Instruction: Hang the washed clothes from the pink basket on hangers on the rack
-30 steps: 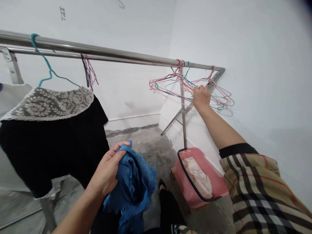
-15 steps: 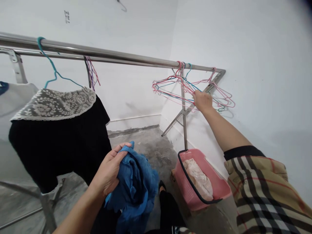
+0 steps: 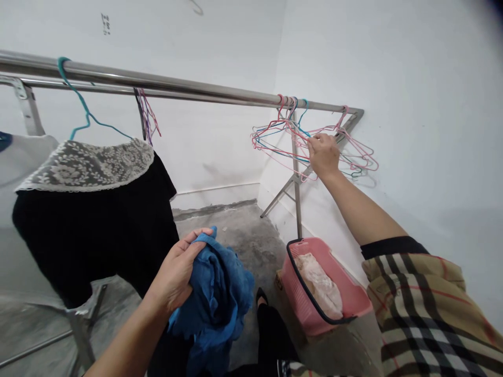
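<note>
My left hand [image 3: 175, 275] is closed on a bunched blue garment [image 3: 218, 301], held low in front of me. My right hand [image 3: 323, 153] reaches up to the far end of the steel rail [image 3: 188, 89] and grips one of several pink and teal wire hangers [image 3: 283, 133] hanging there. The fingers are curled round the wire. A black garment with a lace collar [image 3: 94, 209] hangs from a teal hanger [image 3: 76, 104] on the left part of the rail.
A pink laundry basket [image 3: 353, 301] with pale cloth in it stands on the concrete floor by the right wall. The rack's folding legs [image 3: 294, 183] stand in the corner. A white garment [image 3: 15, 157] hangs at the far left. More thin hangers [image 3: 147, 112] dangle mid-rail.
My right hand has lifted slightly and drawn the hanger bundle a little left along the rail. My left hand and the blue garment have stayed in place.
</note>
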